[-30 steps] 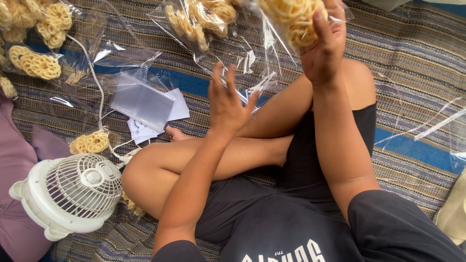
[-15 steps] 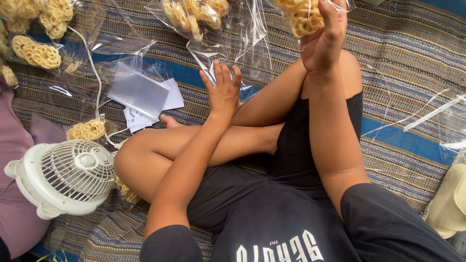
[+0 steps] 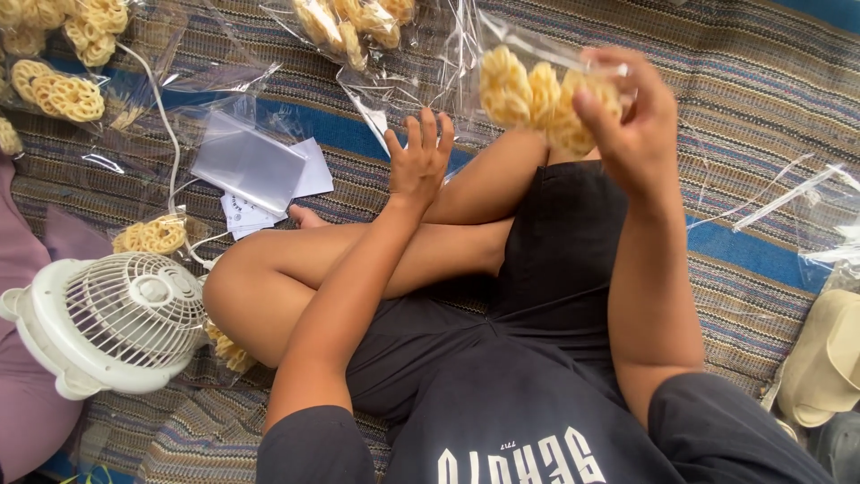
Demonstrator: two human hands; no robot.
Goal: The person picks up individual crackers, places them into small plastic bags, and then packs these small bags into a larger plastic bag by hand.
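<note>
My right hand [image 3: 632, 125] grips a clear plastic bag [image 3: 515, 45] holding several yellow ring-shaped crackers [image 3: 524, 90], raised above my right knee. My left hand [image 3: 419, 161] is open with fingers spread, resting near my crossed legs, just left of the bag and touching the loose plastic below it. I sit cross-legged in black shorts on a striped woven mat [image 3: 743, 81].
More clear bags of crackers [image 3: 349, 22] lie ahead, others at the far left [image 3: 58, 90]. A stack of empty bags and white paper slips [image 3: 255, 170] sits left of my knee. A small white fan [image 3: 112, 323] with its cord stands at left. Beige sandals [image 3: 820, 367] at right.
My right hand has brought the bag of crackers lower and toward me. My left hand has moved up and to the right, nearer the bag.
</note>
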